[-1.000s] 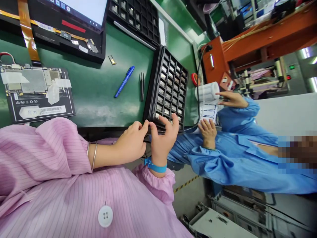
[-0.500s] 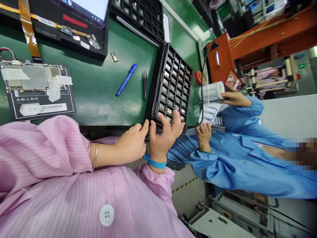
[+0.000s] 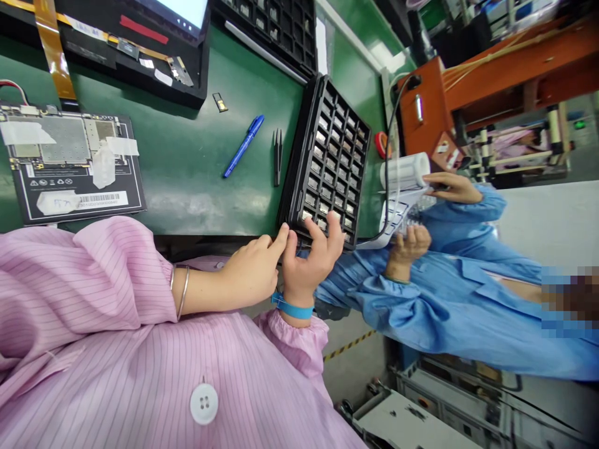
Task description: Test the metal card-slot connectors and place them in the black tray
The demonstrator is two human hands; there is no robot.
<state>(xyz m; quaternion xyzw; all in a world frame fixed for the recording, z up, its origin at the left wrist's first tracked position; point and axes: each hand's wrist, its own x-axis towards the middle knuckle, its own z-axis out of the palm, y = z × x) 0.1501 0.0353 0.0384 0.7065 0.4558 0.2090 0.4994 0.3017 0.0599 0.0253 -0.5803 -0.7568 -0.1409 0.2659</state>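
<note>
A black tray with a grid of cells [image 3: 333, 165], most holding small metal parts, lies tilted across the bench edge on what looks like another black tray. My right hand [image 3: 309, 259], with a blue wristband, is at its near end. Its fingers are apart, two fingertips over the nearest cells, and the thumb is beside the corner. My left hand [image 3: 250, 268] points its index finger at that same corner, close to my right thumb; its other fingers are partly curled. I see nothing held in either hand. Black tweezers [image 3: 277, 159] and a blue pen [image 3: 244, 146] lie left of the tray.
A taped circuit board [image 3: 77, 168] and a black fixture with a lit screen [image 3: 154, 75] are on the left. A small card tray [image 3: 219, 102] and another gridded tray [image 3: 281, 37] lie farther back. A co-worker in blue [image 3: 435, 299] handles paper [image 3: 395, 215] beside a white roll [image 3: 406, 171].
My hands stay at the tray's near end with little movement. The co-worker's nearer hand has closed and shifted right, and the paper is now bent upward. The view has shifted slightly.
</note>
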